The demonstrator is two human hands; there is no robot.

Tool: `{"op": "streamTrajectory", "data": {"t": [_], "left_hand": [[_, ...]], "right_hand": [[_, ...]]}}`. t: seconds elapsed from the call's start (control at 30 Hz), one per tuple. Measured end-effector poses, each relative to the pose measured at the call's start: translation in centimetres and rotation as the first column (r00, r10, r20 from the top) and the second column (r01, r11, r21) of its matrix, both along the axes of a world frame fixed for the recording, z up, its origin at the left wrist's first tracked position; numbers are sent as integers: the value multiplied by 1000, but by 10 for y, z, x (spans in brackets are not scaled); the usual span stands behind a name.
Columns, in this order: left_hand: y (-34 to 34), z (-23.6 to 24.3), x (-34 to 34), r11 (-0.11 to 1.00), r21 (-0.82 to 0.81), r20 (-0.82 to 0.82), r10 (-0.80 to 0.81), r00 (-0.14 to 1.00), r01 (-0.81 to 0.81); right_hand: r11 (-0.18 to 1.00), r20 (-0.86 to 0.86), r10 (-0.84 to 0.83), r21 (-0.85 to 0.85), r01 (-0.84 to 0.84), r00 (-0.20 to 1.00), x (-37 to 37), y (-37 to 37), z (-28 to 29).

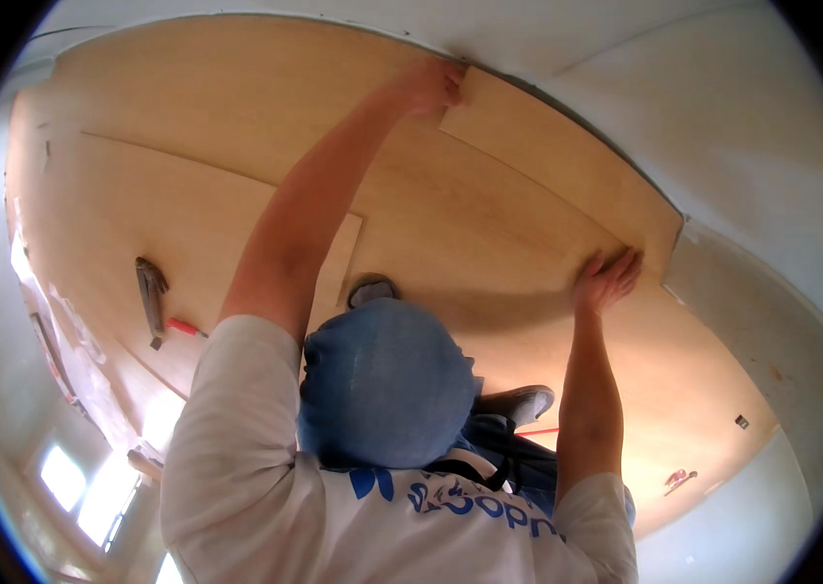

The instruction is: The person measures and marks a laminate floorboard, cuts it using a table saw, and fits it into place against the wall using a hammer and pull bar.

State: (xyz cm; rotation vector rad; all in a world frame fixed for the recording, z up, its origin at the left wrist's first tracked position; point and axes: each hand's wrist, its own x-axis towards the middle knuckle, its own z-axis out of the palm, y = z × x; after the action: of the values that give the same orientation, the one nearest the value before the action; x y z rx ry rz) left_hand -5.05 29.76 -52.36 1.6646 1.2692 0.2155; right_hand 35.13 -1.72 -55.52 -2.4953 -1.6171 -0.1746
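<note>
My left hand [424, 86] is at the upper end of a narrow pale wood plank [518, 131], along the far edge of the wood flooring, its fingers bent onto the plank's end. My right hand [608, 279] rests with fingers spread at the plank's other end, beside the seam. My bent blue-clad knee [387, 380] is between my forearms, with a dark shoe [518, 404] to its right.
A dark hand tool [151, 302] and a red-handled tool [185, 327] lie on the boards at left. Small items [681, 479] lie at lower right. A white wall [723, 117] borders the far edge; bright windows [64, 479] show at lower left.
</note>
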Motion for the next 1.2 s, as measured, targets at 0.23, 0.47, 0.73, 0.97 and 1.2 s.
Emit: {"op": "streamTrajectory", "data": {"t": [0.23, 0.47, 0.73, 0.97, 1.2], "left_hand": [[-30, 10, 16, 958, -73, 143, 286, 947, -279], [-57, -8, -6, 893, -199, 247, 445, 861, -404], [-70, -5, 12, 930, 302, -29, 228, 973, -209], [-96, -25, -6, 788, 560, 14, 298, 954, -255], [-129, -21, -15, 712, 697, -107, 214, 971, -81]], "right_hand": [[997, -60, -62, 50, 65, 996, 11, 9, -7], [681, -788, -9, -456, 573, -616, -63, 66, 58], [773, -795, 131, -292, 563, -592, -38, 53, 31], [786, -766, 220, -227, 575, -604, -28, 67, 20], [762, -831, 180, -220, 609, -526, -41, 63, 20]]}}
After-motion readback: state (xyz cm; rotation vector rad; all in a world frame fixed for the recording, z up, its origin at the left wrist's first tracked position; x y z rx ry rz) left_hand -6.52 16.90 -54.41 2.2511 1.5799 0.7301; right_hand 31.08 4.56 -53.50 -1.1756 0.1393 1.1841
